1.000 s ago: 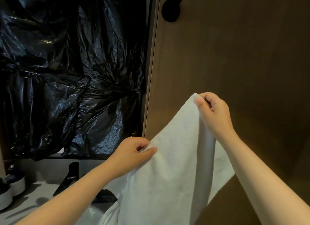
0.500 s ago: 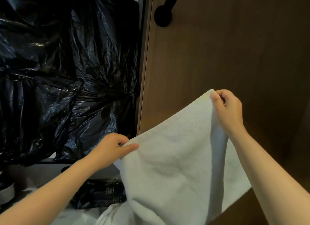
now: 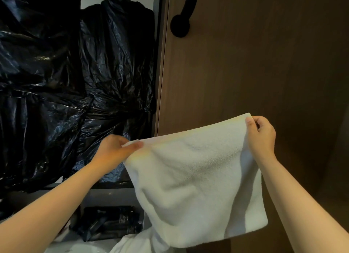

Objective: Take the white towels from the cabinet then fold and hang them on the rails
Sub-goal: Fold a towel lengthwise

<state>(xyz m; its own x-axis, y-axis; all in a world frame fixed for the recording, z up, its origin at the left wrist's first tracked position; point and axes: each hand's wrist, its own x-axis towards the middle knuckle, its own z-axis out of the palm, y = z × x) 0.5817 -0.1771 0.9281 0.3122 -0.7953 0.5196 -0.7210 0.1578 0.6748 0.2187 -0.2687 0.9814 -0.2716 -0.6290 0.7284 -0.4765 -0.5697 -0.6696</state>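
I have the white towel held up in the air, low in the view toward 5 o'clock. Its top edge is pulled into a line and the rest hangs down, seemingly doubled, in front of the brown wooden panel. My left hand pinches the top corner at the towel's 10 o'clock, thumb laid along the hem. My right hand is curled round the higher corner at its 1 o'clock.

At 6 o'clock, under the towel, more white cloth lies heaped. It may be another towel; I cannot tell. Black plastic bags fill the shelf space from 8 to 11 o'clock, and a black fitting sits on the panel at 12 o'clock.

By my reckoning this towel is out of the cabinet and mid-fold. The folding wants finishing, and nothing hangs on any rail that I can see, so the hanging is all to come.
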